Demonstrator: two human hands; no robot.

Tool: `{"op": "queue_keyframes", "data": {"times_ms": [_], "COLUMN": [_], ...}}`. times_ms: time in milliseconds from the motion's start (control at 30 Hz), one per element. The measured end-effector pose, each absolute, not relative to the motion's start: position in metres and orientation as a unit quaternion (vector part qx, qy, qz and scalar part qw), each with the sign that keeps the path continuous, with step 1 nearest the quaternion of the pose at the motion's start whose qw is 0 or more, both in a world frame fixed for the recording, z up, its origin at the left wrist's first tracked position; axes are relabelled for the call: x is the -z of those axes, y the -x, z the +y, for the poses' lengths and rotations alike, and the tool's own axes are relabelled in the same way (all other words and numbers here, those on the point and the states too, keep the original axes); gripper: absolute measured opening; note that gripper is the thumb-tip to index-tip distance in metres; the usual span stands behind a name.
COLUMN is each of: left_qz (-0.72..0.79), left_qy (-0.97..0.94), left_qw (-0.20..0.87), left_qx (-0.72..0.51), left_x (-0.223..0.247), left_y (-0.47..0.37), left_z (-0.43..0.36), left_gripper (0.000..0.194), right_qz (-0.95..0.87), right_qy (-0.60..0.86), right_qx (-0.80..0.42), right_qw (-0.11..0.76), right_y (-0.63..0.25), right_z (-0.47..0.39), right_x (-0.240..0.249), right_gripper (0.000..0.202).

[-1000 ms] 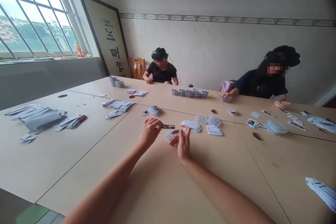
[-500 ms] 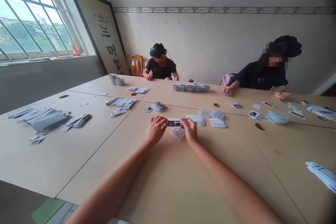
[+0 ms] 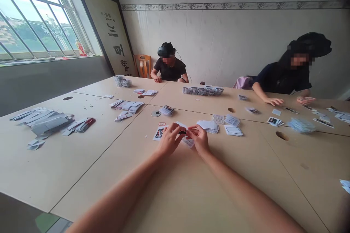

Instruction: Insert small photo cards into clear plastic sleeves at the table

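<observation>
Between my two hands is a small dark printed card [image 3: 182, 131], mostly covered by fingers. My left hand [image 3: 170, 141] pinches its left side, and my right hand [image 3: 199, 139] grips its right side. Just below the card, a clear plastic case [image 3: 188, 142] with small compartments lies on the table, partly hidden by my right hand. Beside my left hand rests a white-edged picture card [image 3: 158, 134]. A pile of white cards [image 3: 208, 126] lies beyond my right hand, near more clear cases [image 3: 232, 120].
A filled case [image 3: 166, 110] and a round disc [image 3: 155, 114] lie ahead. Paper piles [image 3: 51, 120] spread over the left of the table [image 3: 90, 185]. A row of stacked cases [image 3: 202, 91] stands farther back. Two people [image 3: 169, 65] sit across; holes [image 3: 282, 136] pierce the tabletop.
My hands have drawn closer together, and the card between them is now more covered. Picture cards show beside my left hand. The person at right has moved a hand off a case.
</observation>
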State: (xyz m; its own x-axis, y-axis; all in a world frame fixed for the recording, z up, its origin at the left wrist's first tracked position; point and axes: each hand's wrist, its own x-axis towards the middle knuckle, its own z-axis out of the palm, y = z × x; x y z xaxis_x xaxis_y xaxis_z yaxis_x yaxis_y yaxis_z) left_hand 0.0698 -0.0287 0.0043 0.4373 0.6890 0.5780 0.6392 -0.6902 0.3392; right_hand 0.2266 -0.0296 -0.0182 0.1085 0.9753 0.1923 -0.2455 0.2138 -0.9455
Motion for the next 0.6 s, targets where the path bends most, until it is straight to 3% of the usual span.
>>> {"op": "queue_keyframes", "data": {"times_ms": [233,600], "left_qz": [0.39,0.389], "left_qy": [-0.829,-0.825], "left_qw": [0.082,0.092], "left_qx": [-0.392,-0.399], "left_x": [0.0005,0.0005], "left_y": [-0.0706,-0.0711], "left_z": [-0.025,-0.0268], "left_gripper": [0.017,0.008], "right_qz": [-0.452,-0.476], "right_qy": [0.357,0.356], "right_qx": [-0.544,-0.528], "right_qw": [0.61,0.607], "right_y": [-0.2258,-0.2258], "right_z": [-0.0338,-0.0327], "right_x": [0.0145,0.0169], "right_gripper": [0.029,0.026]}}
